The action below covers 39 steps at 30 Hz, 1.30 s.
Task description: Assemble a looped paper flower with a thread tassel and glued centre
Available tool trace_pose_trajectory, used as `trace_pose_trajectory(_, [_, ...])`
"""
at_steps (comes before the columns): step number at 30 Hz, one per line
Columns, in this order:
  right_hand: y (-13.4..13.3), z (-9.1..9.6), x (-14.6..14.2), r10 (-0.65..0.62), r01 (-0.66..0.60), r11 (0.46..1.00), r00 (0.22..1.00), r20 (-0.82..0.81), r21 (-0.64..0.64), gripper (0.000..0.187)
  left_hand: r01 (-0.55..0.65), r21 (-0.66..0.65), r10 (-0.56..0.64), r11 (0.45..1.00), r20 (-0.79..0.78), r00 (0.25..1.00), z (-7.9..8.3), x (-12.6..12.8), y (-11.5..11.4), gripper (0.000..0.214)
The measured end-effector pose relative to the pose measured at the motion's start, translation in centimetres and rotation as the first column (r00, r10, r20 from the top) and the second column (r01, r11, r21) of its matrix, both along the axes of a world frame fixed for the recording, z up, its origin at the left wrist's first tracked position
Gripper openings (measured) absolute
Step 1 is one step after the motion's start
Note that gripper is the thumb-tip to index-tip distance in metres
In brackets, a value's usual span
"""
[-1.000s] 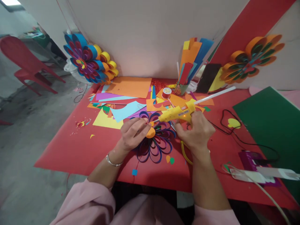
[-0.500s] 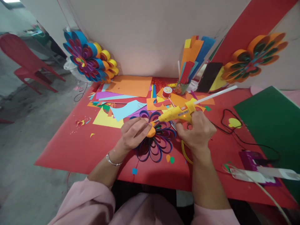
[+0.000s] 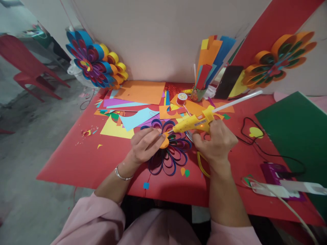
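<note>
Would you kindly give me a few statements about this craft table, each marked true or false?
1. The right hand holds a yellow glue gun. True.
2. The left hand holds scissors. False: it holds an orange paper piece.
3. A spool of red thread stands left of the cup of paper strips. True.
4. The large sheet at the right is blue. False: it is green.
5. The table has a red surface. True.

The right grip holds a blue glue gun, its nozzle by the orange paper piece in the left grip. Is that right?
Not quite: the head view shows that the glue gun is yellow, not blue. The rest stands: the right grip holds it, its nozzle by the orange paper piece in the left grip.
</note>
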State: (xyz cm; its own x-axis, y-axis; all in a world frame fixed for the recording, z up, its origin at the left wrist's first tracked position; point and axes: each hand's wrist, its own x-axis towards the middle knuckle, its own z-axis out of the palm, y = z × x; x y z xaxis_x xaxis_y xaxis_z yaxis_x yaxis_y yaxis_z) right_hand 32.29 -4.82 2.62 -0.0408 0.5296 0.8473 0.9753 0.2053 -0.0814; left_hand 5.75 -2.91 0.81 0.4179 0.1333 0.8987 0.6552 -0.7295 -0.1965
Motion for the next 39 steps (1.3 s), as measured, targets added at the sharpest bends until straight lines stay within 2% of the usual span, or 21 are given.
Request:
trace_pose_trajectory(5, [0.0,-0.2,0.2,-0.051,0.051,0.998,0.998,0.027,-0.027,0.02,0.001,0.003,-0.001,1.0,0.006,1.0,0.1,0.2,-0.2,0.036])
trace_pose_trajectory(10, [0.1,-0.2,0.2,-0.022,0.02,0.999,0.998,0.057,0.045,0.023,0.028,-0.011,-0.028,1.0,0.002,1.0,0.5,0.3,-0.6,0.038])
trace_pose_trajectory(14, [0.2,-0.1,0.3,-0.005,0.002,0.998,0.999,0.053,0.056,0.022,0.009,-0.018,-0.009,1.0,-0.005,1.0,0.5,0.2,-0.6,0.038])
trace_pose_trajectory(18, [0.1,-0.3,0.4,-0.007,0.007,1.0,1.0,0.015,0.008,0.021,0.007,-0.045,-0.007,0.999,0.004,1.0,0.2,0.0,-0.6,0.038])
trace_pose_trajectory(22, [0.0,-0.3,0.4,-0.035,0.036,0.999,0.999,0.016,-0.037,0.021,-0.011,-0.007,0.011,1.0,-0.034,0.999,0.7,0.1,-0.7,0.035])
trace_pose_trajectory(27, [-0.1,-0.2,0.5,-0.04,0.041,0.999,0.998,0.046,-0.021,0.024,0.018,0.023,-0.017,1.0,-0.037,0.999,1.1,0.4,-0.8,0.036])
trace_pose_trajectory(32, [-0.2,-0.5,0.7,-0.088,0.091,0.988,0.996,0.027,-0.128,0.028,0.027,0.024,-0.026,0.999,-0.039,0.999,1.1,0.3,-0.8,0.039])
trace_pose_trajectory(39, [-0.3,-0.3,0.7,-0.102,0.102,0.979,0.995,0.011,-0.175,0.03,0.082,-0.096,-0.082,0.992,0.005,0.997,1.0,0.1,-1.1,0.048])
